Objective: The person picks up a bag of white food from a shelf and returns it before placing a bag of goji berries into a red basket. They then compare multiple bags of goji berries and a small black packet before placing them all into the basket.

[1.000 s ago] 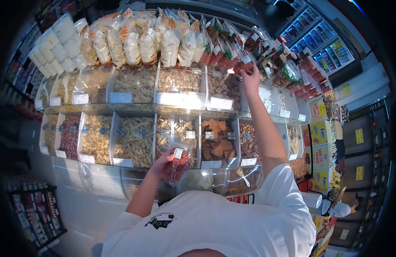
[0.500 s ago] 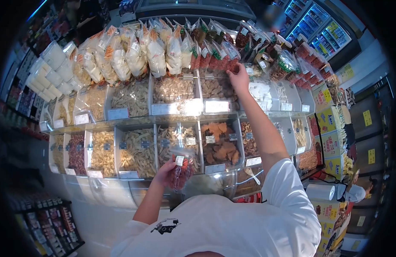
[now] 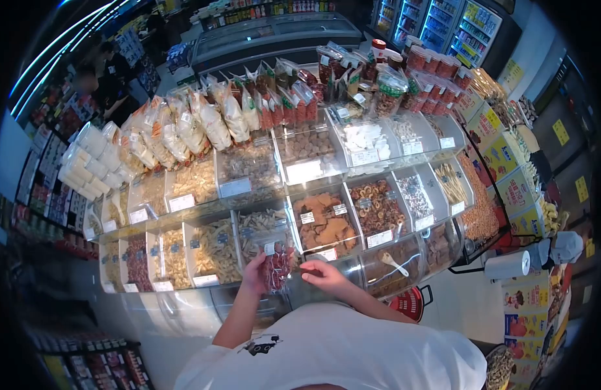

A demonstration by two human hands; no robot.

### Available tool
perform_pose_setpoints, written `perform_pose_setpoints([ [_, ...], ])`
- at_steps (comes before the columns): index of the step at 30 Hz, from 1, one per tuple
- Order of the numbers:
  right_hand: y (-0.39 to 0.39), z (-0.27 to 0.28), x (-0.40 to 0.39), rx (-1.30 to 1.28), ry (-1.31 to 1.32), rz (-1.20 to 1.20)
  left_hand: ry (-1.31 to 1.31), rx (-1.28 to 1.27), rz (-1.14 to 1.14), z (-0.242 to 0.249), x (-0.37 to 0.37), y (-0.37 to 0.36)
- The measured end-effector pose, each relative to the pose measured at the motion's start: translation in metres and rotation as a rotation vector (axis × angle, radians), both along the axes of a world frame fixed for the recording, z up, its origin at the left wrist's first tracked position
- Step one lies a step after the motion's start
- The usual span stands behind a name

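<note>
My left hand point(image 3: 253, 276) is closed around the side of a clear plastic bag of dark red dried food point(image 3: 276, 270) with a white label near its top. Just right of the bag, my right hand point(image 3: 323, 274) is open, its fingers loosely bent and nothing visible in them. Both hands are in front of the lower row of bins, near one with brown, flat dried pieces point(image 3: 326, 227). Similar small red bags point(image 3: 305, 104) stand on top of the display. What exactly is in the held bag is too small to tell.
Two tiers of clear bins hold dried goods, with price cards in front. Along the top stand pale filled bags point(image 3: 209, 120), stacked white tubs point(image 3: 95, 153) and red-filled jars point(image 3: 437, 63). A white scoop point(image 3: 394, 263) lies on a lower bin. A red basket point(image 3: 405, 302) is at right.
My right hand has come down from the red bags on top to beside the held bag. The left hand keeps its hold. The view has turned and now shows more of the store behind.
</note>
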State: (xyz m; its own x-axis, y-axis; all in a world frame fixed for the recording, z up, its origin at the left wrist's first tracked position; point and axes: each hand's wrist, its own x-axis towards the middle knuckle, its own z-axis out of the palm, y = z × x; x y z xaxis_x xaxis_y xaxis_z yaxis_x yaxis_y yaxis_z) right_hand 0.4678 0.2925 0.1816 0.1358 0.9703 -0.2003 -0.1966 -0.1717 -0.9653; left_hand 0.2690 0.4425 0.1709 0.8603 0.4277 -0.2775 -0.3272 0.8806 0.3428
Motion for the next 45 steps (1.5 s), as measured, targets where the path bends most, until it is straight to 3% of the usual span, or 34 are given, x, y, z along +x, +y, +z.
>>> perform_pose_setpoints([
  [4,-0.023,0.024,0.02,-0.013,0.083,0.101,-0.128,-0.033,-0.159,0.002,0.015,-0.013],
  [7,-0.029,0.03,0.028,-0.004,0.155,0.152,-0.041,0.113,-0.144,0.01,0.031,-0.034],
  [9,-0.032,0.023,0.032,0.092,0.097,0.124,-0.088,0.053,-0.163,0.017,0.038,-0.044],
  [12,-0.039,0.053,0.034,0.071,0.198,0.104,-0.029,0.167,-0.097,0.072,0.044,-0.067],
  [14,-0.04,0.055,0.039,0.09,0.271,0.146,-0.125,0.216,-0.051,0.102,0.045,-0.081],
  [18,-0.034,0.063,0.065,0.252,0.299,0.176,-0.107,0.279,0.041,0.086,0.033,-0.088],
  [21,-0.03,0.12,0.091,0.278,0.279,0.136,-0.127,0.36,0.223,0.118,0.062,-0.104],
  [25,-0.011,0.125,0.127,0.233,0.188,0.071,-0.155,0.26,0.239,0.097,0.06,-0.108],
  [28,0.009,0.137,0.132,0.375,0.116,-0.028,-0.156,0.172,0.282,0.07,0.044,-0.11],
  [31,0.025,0.132,0.142,0.342,0.031,-0.031,-0.079,0.082,0.233,0.051,0.022,-0.108],
  [33,0.036,0.128,0.144,0.11,-0.188,-0.089,-0.028,0.124,0.386,0.047,0.015,-0.104],
  [36,0.058,0.152,0.138,0.125,-0.096,-0.13,0.14,0.073,0.374,0.052,-0.003,-0.089],
  [39,0.088,0.163,0.154,0.153,-0.115,-0.117,0.043,0.152,0.412,0.053,-0.009,-0.064],
  [41,0.11,0.181,0.162,0.226,-0.19,-0.273,0.053,0.144,0.424,0.042,-0.014,-0.043],
  [43,0.13,0.217,0.166,0.269,-0.056,-0.282,-0.224,-0.004,0.311,0.02,-0.018,-0.018],
  [45,0.158,0.235,0.179,0.308,-0.112,-0.318,-0.178,-0.005,0.317,0.006,-0.015,-0.002],
])
